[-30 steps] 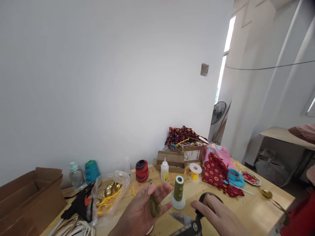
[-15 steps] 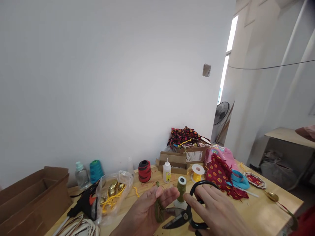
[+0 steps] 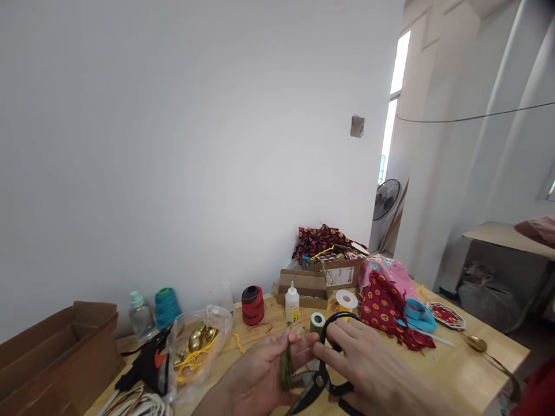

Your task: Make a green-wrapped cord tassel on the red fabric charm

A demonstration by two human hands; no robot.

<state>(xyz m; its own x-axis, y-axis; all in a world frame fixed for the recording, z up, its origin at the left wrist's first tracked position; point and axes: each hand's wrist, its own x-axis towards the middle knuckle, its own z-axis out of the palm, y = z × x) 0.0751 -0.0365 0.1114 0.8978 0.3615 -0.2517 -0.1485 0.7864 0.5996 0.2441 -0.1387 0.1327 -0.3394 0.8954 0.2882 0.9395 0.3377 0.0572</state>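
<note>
My left hand [image 3: 260, 370] is closed on a small bundle of olive-green thread [image 3: 285, 367], pinched between thumb and fingers near its top. My right hand [image 3: 359, 361] grips black-handled scissors [image 3: 319, 381] by the loops. The scissor blades are parted, with the upper blade against the lower part of the thread bundle. Just behind my hands stands a spool of olive-green thread [image 3: 318, 321], partly hidden by the scissors. A white glue bottle [image 3: 292, 304] with a pointed nozzle stands beyond my fingertips.
Left are a cardboard box [image 3: 65, 358], a glue gun [image 3: 145, 364], a teal thread cone [image 3: 167, 308] and a plastic bag with gold bells [image 3: 197, 341]. A red-and-black spool [image 3: 252, 305] stands mid-table. Right lie red patterned fabric [image 3: 381, 309], blue ribbon [image 3: 416, 312] and an octagonal patterned piece [image 3: 446, 315].
The scissors and my right hand have shifted left, closer to my left hand. The blades have moved further over the thread bundle. The whole view has turned slightly.
</note>
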